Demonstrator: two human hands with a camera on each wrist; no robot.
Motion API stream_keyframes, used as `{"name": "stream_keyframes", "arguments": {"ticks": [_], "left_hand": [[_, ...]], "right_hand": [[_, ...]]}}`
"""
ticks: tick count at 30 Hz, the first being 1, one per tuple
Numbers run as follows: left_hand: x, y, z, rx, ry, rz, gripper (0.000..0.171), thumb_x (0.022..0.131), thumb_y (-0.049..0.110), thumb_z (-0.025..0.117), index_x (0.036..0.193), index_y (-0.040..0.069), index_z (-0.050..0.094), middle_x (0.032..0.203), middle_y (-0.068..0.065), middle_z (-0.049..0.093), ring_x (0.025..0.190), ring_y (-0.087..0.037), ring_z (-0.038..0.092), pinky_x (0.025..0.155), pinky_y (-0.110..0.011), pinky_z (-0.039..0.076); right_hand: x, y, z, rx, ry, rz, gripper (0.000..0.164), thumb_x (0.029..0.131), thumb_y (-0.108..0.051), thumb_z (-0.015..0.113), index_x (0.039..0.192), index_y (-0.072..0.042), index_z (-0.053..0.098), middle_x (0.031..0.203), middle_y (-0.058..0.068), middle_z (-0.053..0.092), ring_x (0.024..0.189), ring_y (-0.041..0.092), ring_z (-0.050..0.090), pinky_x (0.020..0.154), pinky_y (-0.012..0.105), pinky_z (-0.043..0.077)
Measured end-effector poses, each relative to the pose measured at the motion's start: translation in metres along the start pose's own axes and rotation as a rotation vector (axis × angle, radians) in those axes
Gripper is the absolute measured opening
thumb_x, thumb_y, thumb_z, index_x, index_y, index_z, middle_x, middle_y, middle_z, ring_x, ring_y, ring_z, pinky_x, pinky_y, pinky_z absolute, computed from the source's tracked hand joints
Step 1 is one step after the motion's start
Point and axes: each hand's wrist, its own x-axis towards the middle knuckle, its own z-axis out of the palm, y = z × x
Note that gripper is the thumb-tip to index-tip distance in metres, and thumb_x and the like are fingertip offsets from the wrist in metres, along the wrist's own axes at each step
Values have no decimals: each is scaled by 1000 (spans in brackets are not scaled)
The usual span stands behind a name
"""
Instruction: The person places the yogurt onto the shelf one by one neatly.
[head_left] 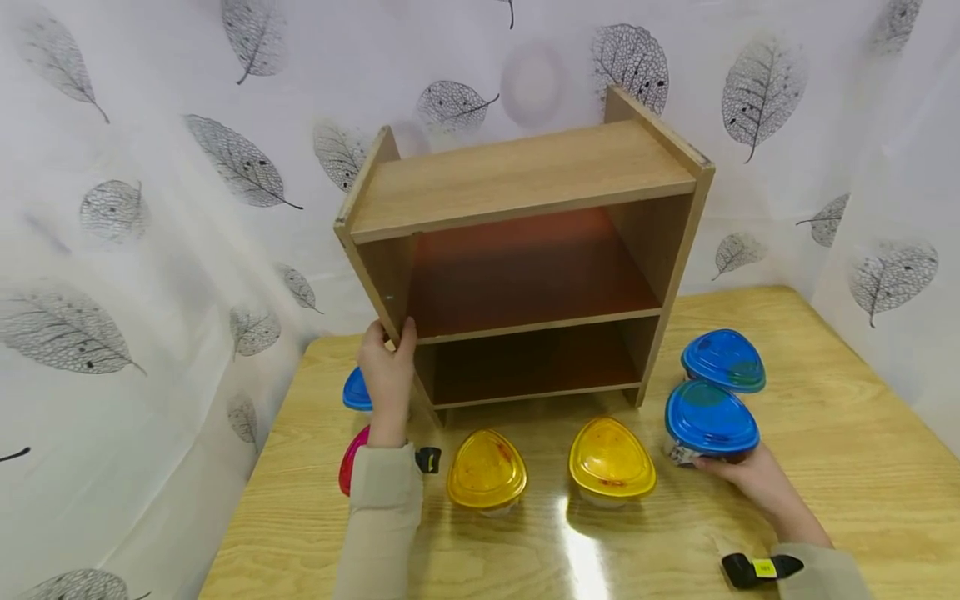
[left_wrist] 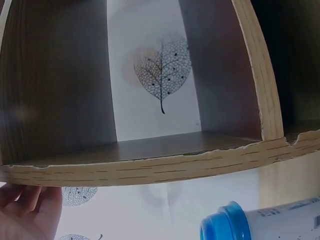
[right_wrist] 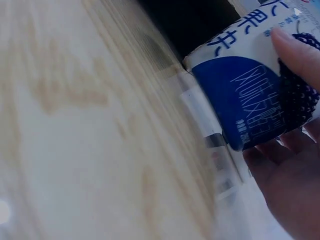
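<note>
In the head view a small two-tier wooden shelf (head_left: 525, 183) stands tilted at the back of the table. My left hand (head_left: 390, 375) grips the front edge of its left side panel, thumb and fingers on either side. The left wrist view shows that hand (left_wrist: 32, 212) at the edge of the shelf (left_wrist: 150, 172). At right, my right hand (head_left: 757, 483) holds a tub (head_left: 708, 417) with a blue lid by its side. Up close, the tub (right_wrist: 250, 100) has a white and blue printed label with dark berries, thumb above and fingers below.
Another blue-lidded tub (head_left: 723, 360) sits just behind the held one. Two yellow-lidded tubs (head_left: 487, 471) (head_left: 611, 458) stand before the shelf. Left of it, my left arm partly hides a blue-lidded tub (head_left: 357, 390) and a pink-lidded one (head_left: 352, 462). A leaf-print curtain (head_left: 225, 167) hangs behind.
</note>
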Motion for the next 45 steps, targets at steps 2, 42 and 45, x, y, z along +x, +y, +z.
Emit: {"name": "stream_keyframes", "arguments": {"ticks": [2,42,45], "left_hand": [[1,0,0,1,-15,-8,29,84,21,60,93,-7,59,87,-18,60,76,-28,55,61,-38,45],[33,35,-6,-33,-48,-30,29,88,14,45,110,-4,51,101,-25,58,91,-34,56,75,-45,44],[33,35,-5,-63,-65,-45,33,88,14,45,115,-3,49,106,-25,57,95,-34,54,78,-44,43]], "right_hand": [[-1,-1,0,-1,23,-25,79,78,-9,66,136,1,14,119,-3,38,96,-9,35,80,13,36],[-16,-89,-8,276,106,-433,77,67,26,57,133,-8,34,116,-7,49,101,1,48,74,11,41],[-16,-96,-11,279,90,-447,78,67,27,57,133,-7,33,117,-5,49,101,2,49,73,12,43]]}}
